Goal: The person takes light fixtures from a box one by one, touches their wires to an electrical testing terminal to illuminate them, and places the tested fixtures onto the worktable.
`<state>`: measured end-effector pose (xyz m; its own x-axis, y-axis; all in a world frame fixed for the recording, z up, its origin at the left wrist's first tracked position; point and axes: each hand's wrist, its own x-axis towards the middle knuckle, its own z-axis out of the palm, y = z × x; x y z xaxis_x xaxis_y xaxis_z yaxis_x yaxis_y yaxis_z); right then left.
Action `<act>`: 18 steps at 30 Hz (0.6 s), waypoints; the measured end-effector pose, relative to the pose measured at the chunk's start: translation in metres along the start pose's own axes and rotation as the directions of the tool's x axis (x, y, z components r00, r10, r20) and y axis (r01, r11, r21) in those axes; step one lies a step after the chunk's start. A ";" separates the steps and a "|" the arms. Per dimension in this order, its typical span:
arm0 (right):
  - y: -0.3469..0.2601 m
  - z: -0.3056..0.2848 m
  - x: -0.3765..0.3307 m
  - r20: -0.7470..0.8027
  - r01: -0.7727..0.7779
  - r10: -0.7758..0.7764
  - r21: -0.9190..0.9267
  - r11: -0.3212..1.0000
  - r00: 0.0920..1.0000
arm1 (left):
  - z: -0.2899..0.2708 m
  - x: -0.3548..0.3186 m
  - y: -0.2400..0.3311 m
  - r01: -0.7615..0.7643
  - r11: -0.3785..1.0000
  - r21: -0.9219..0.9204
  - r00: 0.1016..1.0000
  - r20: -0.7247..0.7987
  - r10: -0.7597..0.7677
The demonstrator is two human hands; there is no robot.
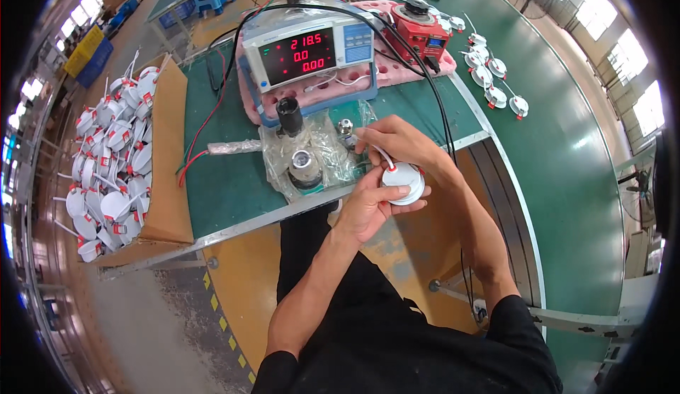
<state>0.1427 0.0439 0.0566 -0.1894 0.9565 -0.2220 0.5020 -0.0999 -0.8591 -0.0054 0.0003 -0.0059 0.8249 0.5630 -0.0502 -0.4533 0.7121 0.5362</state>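
Easiest lane I can see is the bare strip of green-topped table (pixel 230 213) between the open brown cardboard box (pixel 170 160) and the clear-plastic-wrapped fixture with two upright round posts (pixel 315 149). Thin red and green wires (pixel 202 154) cut across it partway up, so watch that. Going straight back's a no: the fixture, then a blue-framed grey meter (pixel 312 54) walls it off. Right side, long black cables (pixel 440 103) drop close by the right wrist, kinda snaggy. Past those, the near stretch of smooth green conveyor (pixel 574 238) is wide open; white round lamps (pixel 496 96) clutter its far part.
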 end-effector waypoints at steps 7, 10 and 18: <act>0.006 0.002 -0.012 -0.076 0.022 -0.008 0.182 0.983 0.997 | 0.003 -0.003 -0.006 0.034 0.999 0.014 0.995 0.096 -0.035; 0.013 0.003 -0.009 -0.191 0.056 -0.072 -0.086 0.995 0.979 | -0.002 0.003 -0.010 0.020 1.000 0.003 0.996 0.084 -0.020; 0.008 0.003 0.012 -0.033 0.077 -0.083 -0.159 0.984 0.996 | -0.010 0.006 -0.008 -0.025 1.000 0.007 0.998 0.065 0.024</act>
<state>0.1419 0.0537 0.0463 -0.2030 0.9699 -0.1344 0.6134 0.0190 -0.7896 -0.0003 0.0021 -0.0194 0.8339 0.5516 0.0175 -0.4711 0.6949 0.5433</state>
